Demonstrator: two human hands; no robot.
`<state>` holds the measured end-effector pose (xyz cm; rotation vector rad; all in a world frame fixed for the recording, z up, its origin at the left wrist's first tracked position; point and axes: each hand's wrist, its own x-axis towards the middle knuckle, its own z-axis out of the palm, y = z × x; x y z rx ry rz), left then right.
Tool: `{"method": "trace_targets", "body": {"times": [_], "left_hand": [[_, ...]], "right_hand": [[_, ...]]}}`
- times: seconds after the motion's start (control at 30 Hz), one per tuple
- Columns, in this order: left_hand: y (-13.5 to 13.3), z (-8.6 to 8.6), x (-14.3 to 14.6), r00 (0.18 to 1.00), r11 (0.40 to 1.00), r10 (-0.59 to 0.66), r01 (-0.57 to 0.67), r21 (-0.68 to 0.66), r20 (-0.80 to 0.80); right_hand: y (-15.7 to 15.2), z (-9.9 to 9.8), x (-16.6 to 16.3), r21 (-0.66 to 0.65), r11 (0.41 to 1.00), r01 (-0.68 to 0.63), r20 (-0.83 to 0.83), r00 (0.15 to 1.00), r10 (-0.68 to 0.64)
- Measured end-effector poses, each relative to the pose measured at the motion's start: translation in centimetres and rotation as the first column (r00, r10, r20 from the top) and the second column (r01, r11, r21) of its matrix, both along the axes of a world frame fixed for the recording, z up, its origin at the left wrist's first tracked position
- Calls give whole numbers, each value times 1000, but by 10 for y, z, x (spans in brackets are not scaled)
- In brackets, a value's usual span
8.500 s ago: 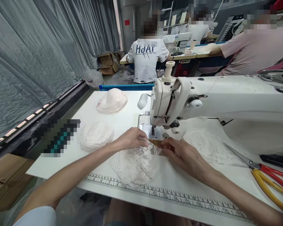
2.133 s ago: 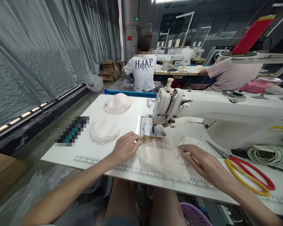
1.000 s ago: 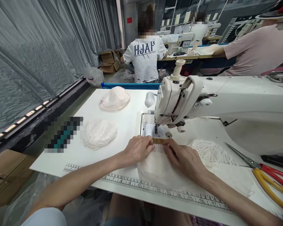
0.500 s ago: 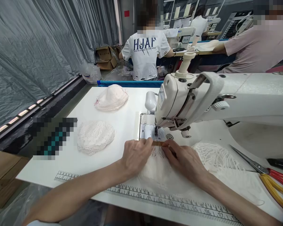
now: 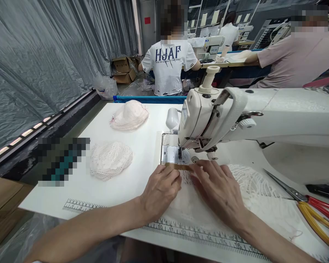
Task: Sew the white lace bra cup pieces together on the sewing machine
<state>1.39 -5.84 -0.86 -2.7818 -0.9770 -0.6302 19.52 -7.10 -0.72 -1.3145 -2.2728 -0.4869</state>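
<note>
My left hand (image 5: 160,190) and my right hand (image 5: 219,188) rest side by side on a white lace piece (image 5: 186,179) just in front of the needle plate (image 5: 173,155) of the white sewing machine (image 5: 205,117). The left hand's fingers are curled and pinch the lace edge beside a tan strip (image 5: 178,167). The right hand lies flat on the lace, fingers stretched toward that strip. More white lace (image 5: 249,182) spreads to the right of my right hand.
On the white table (image 5: 142,142) sit a white lace pile (image 5: 111,164) at the left and a pink fabric pile (image 5: 130,115) farther back. Red and yellow handled scissors (image 5: 318,212) lie at the right. A printed ruler (image 5: 197,237) runs along the near edge. Other people sit at machines behind.
Both hands have drawn together onto the lace piece below the needle. The right hand came in from the right and now lies flatter, with its fingers at the tan strip.
</note>
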Motion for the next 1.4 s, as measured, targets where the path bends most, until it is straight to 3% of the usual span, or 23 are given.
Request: {"method": "trace_targets", "body": {"times": [0.13,0.27,0.43,0.73,0.87,1.0,1.07,1.27,1.4], "left_hand": [[-1,3,-1,1000,999,-12,11,-37,-24],[10,3,-3,997,998,-14,9,-70,-71],[40,3,1,989,992,44,-60,-107,-141],[82,-2,8,989,987,89,-103,-123,-116],[67,0,0,998,994,31,-37,-107,-60],[33,5,-14,978,964,-208,204,-171,-5],[22,3,-19,968,950,-251,252,-183,26],[19,-5,-18,978,977,-192,198,-74,87],[18,-4,-15,977,982,-157,170,-79,147]], "right_hand": [[-16,5,-5,-114,974,-193,-9,981,193],[-11,0,-2,-121,981,-151,49,986,158],[20,-9,7,-37,990,-134,110,984,138],[49,-20,19,-42,996,-80,116,990,84],[35,-12,19,-137,972,-192,52,978,200],[8,-2,15,-219,900,-376,-85,927,366],[-1,-1,12,-225,888,-402,-107,916,388],[-2,-8,7,-226,918,-326,-109,945,309],[0,-9,9,-131,936,-327,-150,940,307]]}}
